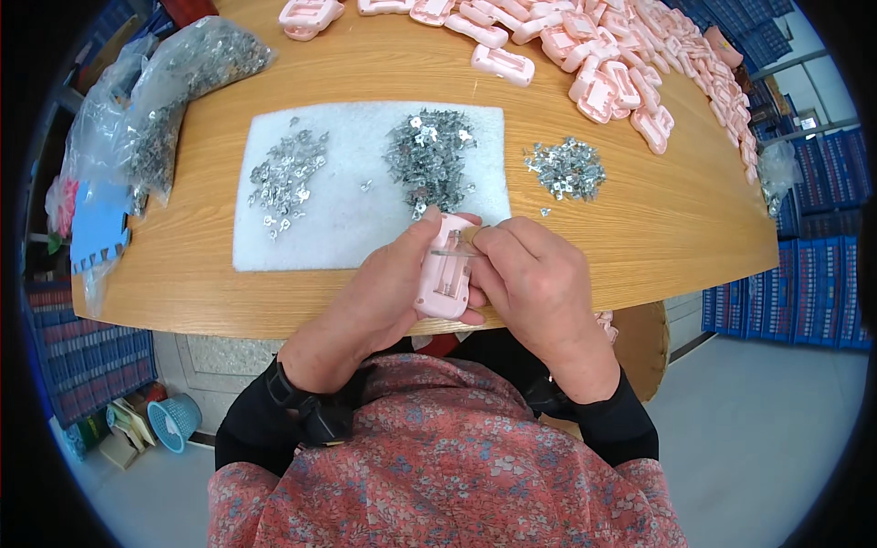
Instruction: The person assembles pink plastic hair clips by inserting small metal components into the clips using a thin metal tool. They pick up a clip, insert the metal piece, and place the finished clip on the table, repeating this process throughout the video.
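Note:
My left hand (370, 290) is closed around a pink plastic housing (442, 307), held tilted over the table's near edge with its open battery compartment facing up. In my right hand (541, 285), thumb and fingers pinch a thin, shiny tool (449, 253) whose kind I cannot make out. It reaches across the upper part of the compartment. Whether its tip touches a metal piece in there is too small to tell. Just beyond my hands, a dense pile of small metal contact plates (429, 160) lies on a white foam mat (352, 233).
Looser metal plates (288, 178) lie on the mat's left, and another heap (566, 169) is on the wooden table (658, 237) to the right. Many pink housings (603, 87) cover the far right. Plastic bags of metal parts (174, 100) and a blue foam piece (99, 224) are at left.

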Demonstrator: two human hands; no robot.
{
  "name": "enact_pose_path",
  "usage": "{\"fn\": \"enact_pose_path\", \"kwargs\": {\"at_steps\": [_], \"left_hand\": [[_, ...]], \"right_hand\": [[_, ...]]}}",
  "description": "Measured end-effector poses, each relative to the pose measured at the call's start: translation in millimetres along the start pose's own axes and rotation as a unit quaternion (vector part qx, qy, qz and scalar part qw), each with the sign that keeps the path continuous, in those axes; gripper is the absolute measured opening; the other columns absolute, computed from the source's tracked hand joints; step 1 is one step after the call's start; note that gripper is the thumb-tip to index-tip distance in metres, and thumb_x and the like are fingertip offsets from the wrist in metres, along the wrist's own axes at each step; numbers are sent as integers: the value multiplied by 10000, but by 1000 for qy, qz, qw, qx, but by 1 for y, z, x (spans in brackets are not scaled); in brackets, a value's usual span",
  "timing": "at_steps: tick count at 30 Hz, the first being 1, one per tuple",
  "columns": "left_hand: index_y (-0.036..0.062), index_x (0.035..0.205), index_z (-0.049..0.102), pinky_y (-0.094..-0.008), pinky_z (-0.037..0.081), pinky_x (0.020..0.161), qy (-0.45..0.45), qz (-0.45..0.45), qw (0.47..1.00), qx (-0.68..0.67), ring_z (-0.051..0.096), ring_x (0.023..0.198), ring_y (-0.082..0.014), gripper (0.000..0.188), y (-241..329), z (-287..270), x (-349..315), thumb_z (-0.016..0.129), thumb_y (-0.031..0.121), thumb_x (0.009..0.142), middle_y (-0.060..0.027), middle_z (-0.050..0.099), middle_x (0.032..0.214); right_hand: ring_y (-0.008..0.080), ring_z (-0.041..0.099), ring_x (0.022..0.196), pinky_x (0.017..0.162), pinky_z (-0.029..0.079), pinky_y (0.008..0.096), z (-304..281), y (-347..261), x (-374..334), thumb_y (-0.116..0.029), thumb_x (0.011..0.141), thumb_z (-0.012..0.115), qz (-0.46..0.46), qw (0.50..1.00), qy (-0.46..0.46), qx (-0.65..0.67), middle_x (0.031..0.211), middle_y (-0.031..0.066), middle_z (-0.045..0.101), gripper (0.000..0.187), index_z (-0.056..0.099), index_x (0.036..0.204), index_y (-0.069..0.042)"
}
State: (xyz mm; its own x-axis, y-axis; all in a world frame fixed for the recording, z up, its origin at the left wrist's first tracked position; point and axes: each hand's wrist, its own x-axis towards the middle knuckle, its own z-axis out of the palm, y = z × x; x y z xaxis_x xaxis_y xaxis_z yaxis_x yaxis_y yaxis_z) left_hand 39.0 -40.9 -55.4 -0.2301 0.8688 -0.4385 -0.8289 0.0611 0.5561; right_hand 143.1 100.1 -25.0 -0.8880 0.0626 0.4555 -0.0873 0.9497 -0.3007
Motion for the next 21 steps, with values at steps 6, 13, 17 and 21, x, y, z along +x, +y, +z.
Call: {"fn": "enact_pose_path", "kwargs": {"at_steps": [6, 13, 17, 21], "left_hand": [[40, 1363, 463, -445, 613, 754, 9, 10, 1000, 0, 691, 913, -269, 545, 1, 1, 0, 181, 403, 1071, -152, 645, 1075], [34, 1358, 463, -430, 616, 718, 5, 5, 1000, 2, 691, 876, -268, 551, 2, 3, -3, 197, 420, 1069, -155, 646, 1068], [42, 1298, 496, -413, 612, 683, 4, 7, 1000, -2, 688, 815, -253, 545, 1, 3, -2, 210, 443, 1065, -144, 654, 1017], [50, 1224, 514, -400, 607, 668, -24, -4, 1000, 8, 688, 771, -236, 530, 2, 0, -1, 221, 461, 1063, -130, 664, 926]], "right_hand": [[244, 583, 621, 531, 470, 373, -5, -6, -2, -64, 687, 712, -31, 999, 0, -5, 710, 61, 511, 164, 629, 827, -51], [262, 610, 657, 566, 501, 369, -8, -6, -8, -46, 743, 713, 61, 996, -4, 57, 776, 81, 569, 291, 681, 1033, -48], [275, 626, 687, 586, 514, 361, -5, -1, -9, -61, 781, 709, 69, 992, 18, 105, 821, 103, 595, 323, 672, 1102, -61], [250, 636, 697, 594, 512, 341, -8, -5, -6, -71, 826, 696, 161, 969, -2, 185, 847, 117, 606, 253, 677, 1078, -52]]}}
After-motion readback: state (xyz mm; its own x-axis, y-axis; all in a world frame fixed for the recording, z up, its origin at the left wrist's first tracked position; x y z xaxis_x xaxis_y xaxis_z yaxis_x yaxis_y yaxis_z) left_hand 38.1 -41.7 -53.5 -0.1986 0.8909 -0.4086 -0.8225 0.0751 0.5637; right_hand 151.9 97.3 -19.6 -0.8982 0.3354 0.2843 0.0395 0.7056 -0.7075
